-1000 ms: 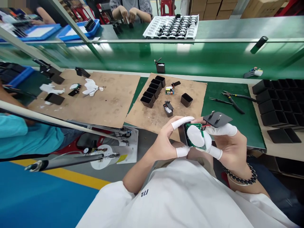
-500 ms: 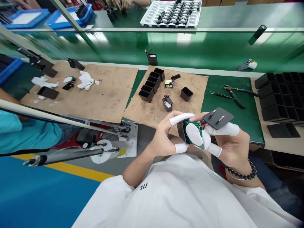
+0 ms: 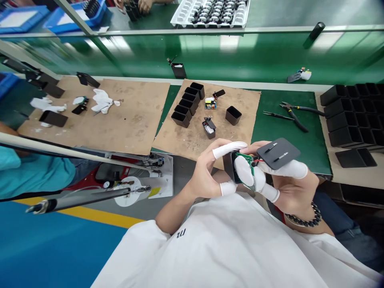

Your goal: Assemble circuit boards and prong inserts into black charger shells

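Closed grips hold one piece at lower middle of the frame, before the green bench (image 3: 285, 132). Left hand (image 3: 204, 176) pinches the black housing (image 3: 229, 166). Right hand (image 3: 292, 186) carries the pronged cover (image 3: 277, 153) just right of the housing, and its thumb lies on the green board (image 3: 243, 156). The shirt mark is not readable.
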Demonstrator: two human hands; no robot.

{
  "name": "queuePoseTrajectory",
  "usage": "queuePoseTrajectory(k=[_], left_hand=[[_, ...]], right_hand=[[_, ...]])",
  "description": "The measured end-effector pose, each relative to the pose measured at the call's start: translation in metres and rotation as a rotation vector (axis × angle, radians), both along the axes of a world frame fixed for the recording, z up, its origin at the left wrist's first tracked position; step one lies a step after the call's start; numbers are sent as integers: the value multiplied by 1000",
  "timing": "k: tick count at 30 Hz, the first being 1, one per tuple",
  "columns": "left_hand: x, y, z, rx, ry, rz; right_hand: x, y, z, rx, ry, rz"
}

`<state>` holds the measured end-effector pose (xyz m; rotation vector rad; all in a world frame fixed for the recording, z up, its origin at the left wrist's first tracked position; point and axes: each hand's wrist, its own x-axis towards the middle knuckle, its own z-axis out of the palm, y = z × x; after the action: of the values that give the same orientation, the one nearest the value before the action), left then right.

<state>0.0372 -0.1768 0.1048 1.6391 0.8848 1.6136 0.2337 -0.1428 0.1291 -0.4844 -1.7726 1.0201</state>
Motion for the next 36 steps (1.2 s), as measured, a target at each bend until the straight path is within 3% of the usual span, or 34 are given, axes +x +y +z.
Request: queuePoseTrajectory(k=[13,18,24,36], left_hand=[[0,-7,-8,-39,-44,-23],[0,-9,-11,-77,-16,12],[0,-8,-10,-30,-17,2],[-1,-7,-15,-72,-33,-8]], right_hand=[[-6,2,6,62,-9,68],[-8,0,3,-15,18,28],[-9,1,0,46,66,54],[-6,3,2,46,-30,51]])
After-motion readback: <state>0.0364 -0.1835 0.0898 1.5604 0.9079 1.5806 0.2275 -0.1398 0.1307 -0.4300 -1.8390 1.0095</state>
